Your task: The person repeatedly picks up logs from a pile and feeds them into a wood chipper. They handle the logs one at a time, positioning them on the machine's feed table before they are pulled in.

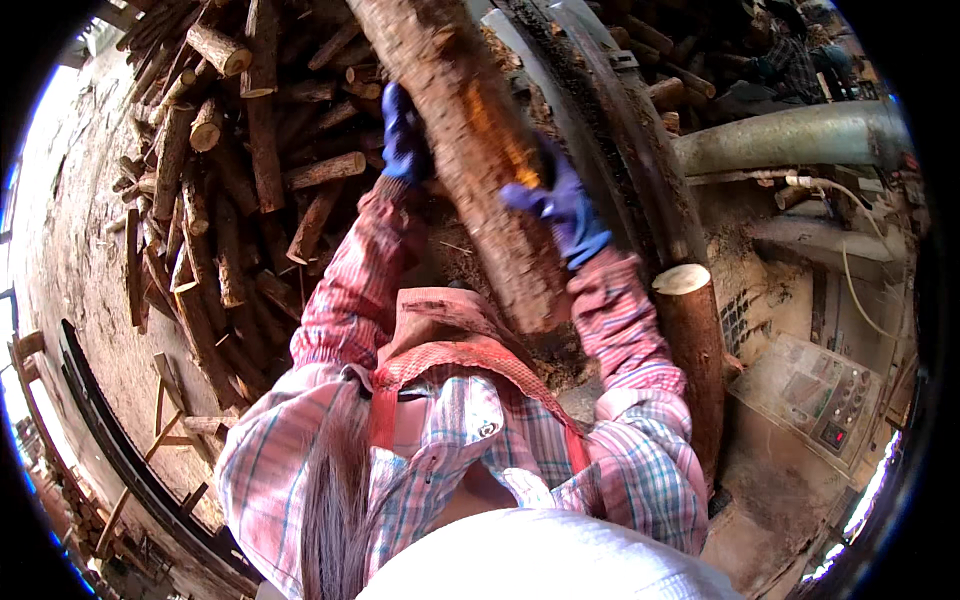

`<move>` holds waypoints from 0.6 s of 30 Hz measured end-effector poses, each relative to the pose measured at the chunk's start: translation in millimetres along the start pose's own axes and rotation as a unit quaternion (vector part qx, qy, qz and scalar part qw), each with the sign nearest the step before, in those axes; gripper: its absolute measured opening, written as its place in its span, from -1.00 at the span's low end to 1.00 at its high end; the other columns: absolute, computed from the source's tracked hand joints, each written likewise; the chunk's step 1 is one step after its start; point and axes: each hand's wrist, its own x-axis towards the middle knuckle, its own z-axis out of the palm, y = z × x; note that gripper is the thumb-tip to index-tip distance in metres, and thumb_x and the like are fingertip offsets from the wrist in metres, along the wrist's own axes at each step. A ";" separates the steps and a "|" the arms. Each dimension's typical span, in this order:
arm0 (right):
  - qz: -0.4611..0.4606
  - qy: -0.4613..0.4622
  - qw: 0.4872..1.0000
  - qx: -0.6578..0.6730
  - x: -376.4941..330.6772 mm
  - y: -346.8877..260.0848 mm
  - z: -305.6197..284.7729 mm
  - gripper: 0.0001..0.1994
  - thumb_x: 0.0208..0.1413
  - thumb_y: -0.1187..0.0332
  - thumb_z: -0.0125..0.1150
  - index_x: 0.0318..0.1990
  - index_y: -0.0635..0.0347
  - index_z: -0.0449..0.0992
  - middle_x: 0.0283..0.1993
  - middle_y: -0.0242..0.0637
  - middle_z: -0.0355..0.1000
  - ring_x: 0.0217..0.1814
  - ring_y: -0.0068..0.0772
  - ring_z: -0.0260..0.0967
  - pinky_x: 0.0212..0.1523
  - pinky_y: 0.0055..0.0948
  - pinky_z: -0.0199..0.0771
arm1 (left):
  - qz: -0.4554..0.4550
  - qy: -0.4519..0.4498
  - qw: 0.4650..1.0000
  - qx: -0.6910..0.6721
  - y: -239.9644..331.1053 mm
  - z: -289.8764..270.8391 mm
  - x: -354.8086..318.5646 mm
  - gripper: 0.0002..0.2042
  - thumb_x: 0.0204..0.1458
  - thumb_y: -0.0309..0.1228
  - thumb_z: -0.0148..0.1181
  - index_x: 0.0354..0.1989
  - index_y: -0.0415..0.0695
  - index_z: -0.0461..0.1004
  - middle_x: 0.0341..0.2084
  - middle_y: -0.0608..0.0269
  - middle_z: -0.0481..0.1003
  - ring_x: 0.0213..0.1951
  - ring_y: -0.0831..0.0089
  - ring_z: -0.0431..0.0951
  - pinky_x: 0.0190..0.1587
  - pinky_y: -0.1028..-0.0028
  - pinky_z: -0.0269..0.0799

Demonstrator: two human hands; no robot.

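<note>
A thick, rough-barked log (pixel 470 150) slants across in front of me, its near end above my apron and its far end cut off by the top of the view. My left hand (pixel 403 140), in a blue-purple glove, grips its left side; the fingertips partly disappear behind the bark. On the log's right side, my gloved right hand (pixel 562 205) is closed round it, thumb over the near face and fingers mostly hidden. An orange, bare-looking patch shows on the bark beside that hand. To the right of my right forearm is another log (pixel 695 350), its pale cut end facing away from me.
Many cut logs (pixel 240 180) are heaped at the left. A long metal trough (pixel 610 130) runs away beyond my right hand. Farther right are a large pale green cylinder (pixel 785 137), a thin hose (pixel 848 258) and a control panel (pixel 815 395) with knobs.
</note>
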 end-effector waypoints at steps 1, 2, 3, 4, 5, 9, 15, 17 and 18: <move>0.005 -0.003 0.998 -0.066 0.0 -10.5 -24.3 -0.12 -0.25 0.20 0.48 0.25 0.26 0.15 0.22 -0.17 0.20 0.26 -0.26 0.13 0.26 -0.33 0.12 | -0.010 -0.021 0.999 -0.038 -12.4 21.1 0.8 -0.43 0.13 0.09 -0.13 0.16 -0.07 0.27 0.04 0.22 0.38 0.03 0.28 0.41 0.13 0.25 0.28; 0.003 0.000 0.990 -0.138 -1.0 -36.0 -42.2 -0.15 -0.21 0.16 0.45 0.26 0.25 0.14 0.22 -0.17 0.20 0.26 -0.27 0.13 0.25 -0.35 0.12 | -0.055 -0.004 0.996 -0.075 -14.0 52.4 0.9 -0.44 0.15 0.09 -0.16 0.16 -0.06 0.27 0.05 0.21 0.38 0.03 0.27 0.42 0.13 0.22 0.28; -0.003 0.000 0.978 -0.208 -0.1 -57.8 -59.0 -0.16 -0.17 0.12 0.41 0.26 0.25 0.14 0.23 -0.16 0.20 0.26 -0.29 0.14 0.24 -0.37 0.12 | -0.016 -0.049 0.993 -0.102 -23.3 67.0 10.3 -0.42 0.14 0.10 -0.17 0.16 -0.09 0.27 0.04 0.20 0.39 0.02 0.26 0.42 0.12 0.24 0.31; -0.016 -0.011 0.991 -0.134 -1.2 -53.6 -109.3 -0.18 -0.13 0.09 0.37 0.26 0.26 0.15 0.21 -0.17 0.22 0.23 -0.32 0.16 0.24 -0.40 0.13 | -0.020 -0.043 0.996 -0.074 -38.2 96.3 12.3 -0.42 0.15 0.11 -0.18 0.14 -0.10 0.28 0.01 0.20 0.41 0.00 0.27 0.43 0.08 0.25 0.34; 0.015 -0.004 0.991 -0.136 -6.4 -62.8 -141.0 -0.19 -0.10 0.06 0.34 0.26 0.27 0.14 0.20 -0.17 0.23 0.21 -0.34 0.19 0.23 -0.41 0.14 | -0.039 -0.066 0.989 -0.129 -46.9 129.4 4.1 -0.42 0.14 0.12 -0.17 0.11 -0.11 0.30 -0.04 0.20 0.43 -0.03 0.29 0.44 0.04 0.24 0.37; 0.129 -0.032 0.979 -0.155 -4.5 -83.9 -255.5 -0.23 -0.03 0.05 0.27 0.26 0.32 0.13 0.18 -0.16 0.25 0.13 -0.40 0.25 0.17 -0.43 0.21 | -0.162 -0.131 0.970 0.122 -83.1 138.8 1.9 -0.41 0.08 0.10 -0.05 0.18 -0.04 0.24 0.04 0.09 0.37 0.04 0.18 0.39 0.04 0.19 0.33; -0.032 0.111 0.767 -0.632 -50.3 -10.5 -231.2 -0.09 -0.09 -0.10 0.24 0.29 0.28 -0.02 0.19 0.18 0.19 0.23 0.01 0.20 0.22 -0.19 0.21 | -0.221 -0.083 0.964 0.123 -42.5 68.0 -43.4 -0.48 0.10 -0.04 -0.04 0.21 0.01 0.25 0.19 0.13 0.23 0.19 0.27 0.22 0.18 0.25 0.07; -0.012 0.107 0.848 -0.519 -57.8 4.5 -241.6 -0.14 -0.07 -0.02 0.26 0.28 0.30 0.02 0.17 0.14 0.22 0.20 -0.01 0.23 0.20 -0.22 0.23 | -0.188 -0.024 0.966 0.175 -5.9 36.8 -64.1 -0.59 0.14 -0.17 -0.06 0.15 -0.01 0.31 0.06 0.14 0.36 0.01 0.34 0.38 0.06 0.34 0.23; -0.004 0.104 0.889 -0.447 -60.4 6.7 -242.6 -0.16 -0.07 0.02 0.27 0.26 0.33 0.05 0.15 0.12 0.24 0.17 -0.02 0.25 0.18 -0.24 0.25 | -0.172 -0.023 0.962 0.210 0.9 -9.9 -60.2 -0.65 0.14 -0.23 -0.05 0.07 -0.04 0.36 -0.05 0.18 0.42 -0.10 0.34 0.42 -0.05 0.40 0.30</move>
